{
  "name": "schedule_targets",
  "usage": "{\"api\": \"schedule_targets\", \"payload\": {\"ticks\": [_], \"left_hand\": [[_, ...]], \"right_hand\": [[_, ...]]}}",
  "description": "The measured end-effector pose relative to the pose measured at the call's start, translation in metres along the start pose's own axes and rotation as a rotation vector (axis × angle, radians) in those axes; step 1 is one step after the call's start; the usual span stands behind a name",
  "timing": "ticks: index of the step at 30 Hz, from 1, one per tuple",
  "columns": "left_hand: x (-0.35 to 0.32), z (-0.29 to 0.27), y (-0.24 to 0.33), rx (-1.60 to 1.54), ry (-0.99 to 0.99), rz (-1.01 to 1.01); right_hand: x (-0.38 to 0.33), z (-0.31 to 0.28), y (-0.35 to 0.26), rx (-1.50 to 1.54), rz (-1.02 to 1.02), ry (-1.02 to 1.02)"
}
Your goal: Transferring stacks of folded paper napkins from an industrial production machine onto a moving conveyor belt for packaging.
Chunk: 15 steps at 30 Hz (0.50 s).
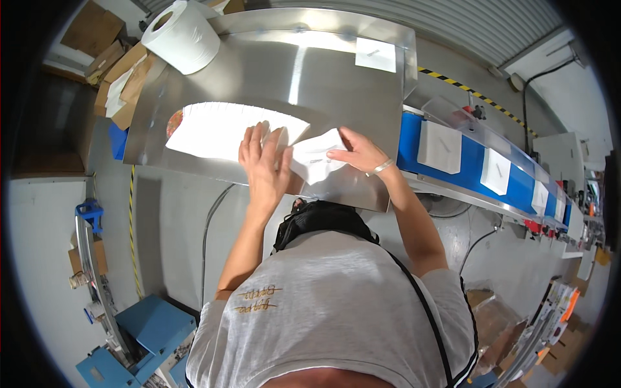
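Observation:
My right hand (363, 152) grips a flat white paper packet (315, 161) at its right edge, thumb on top. Small dark print shows on the packet, and its surface is creased and slightly raised. On its left side my left hand (266, 160) lies with fingers stretched out, the fingertips resting on the near right end of a fanned row of white packets (223, 132). That row lies across the steel table (259, 77), many thin edges overlapping. A red patterned round thing (174, 123) shows partly at the row's left end.
A large white paper roll (187, 42) stands at the back left beside cardboard boxes (126, 84). One white packet (375, 55) lies at the table's back right. To the right runs a blue conveyor belt (471, 150) carrying several white packets, with a transparent guard (479, 119) along its far side.

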State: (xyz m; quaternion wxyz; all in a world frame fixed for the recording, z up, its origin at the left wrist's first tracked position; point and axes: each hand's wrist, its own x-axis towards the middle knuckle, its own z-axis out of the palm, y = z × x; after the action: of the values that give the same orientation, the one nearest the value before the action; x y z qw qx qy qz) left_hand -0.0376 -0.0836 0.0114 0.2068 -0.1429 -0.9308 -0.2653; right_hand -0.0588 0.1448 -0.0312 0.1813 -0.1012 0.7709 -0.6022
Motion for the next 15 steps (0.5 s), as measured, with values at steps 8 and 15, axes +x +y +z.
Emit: {"api": "schedule_targets", "payload": {"ticks": [8, 15], "left_hand": [[0.001, 0.003, -0.006, -0.038, 0.019, -0.035], [0.001, 0.004, 0.0, -0.02, -0.024, -0.055]], "right_hand": [[-0.059, -0.076, 0.062, -0.082, 0.334, 0.869], [-0.084, -0.107, 0.053, -1.347, 0.312, 1.163]]}}
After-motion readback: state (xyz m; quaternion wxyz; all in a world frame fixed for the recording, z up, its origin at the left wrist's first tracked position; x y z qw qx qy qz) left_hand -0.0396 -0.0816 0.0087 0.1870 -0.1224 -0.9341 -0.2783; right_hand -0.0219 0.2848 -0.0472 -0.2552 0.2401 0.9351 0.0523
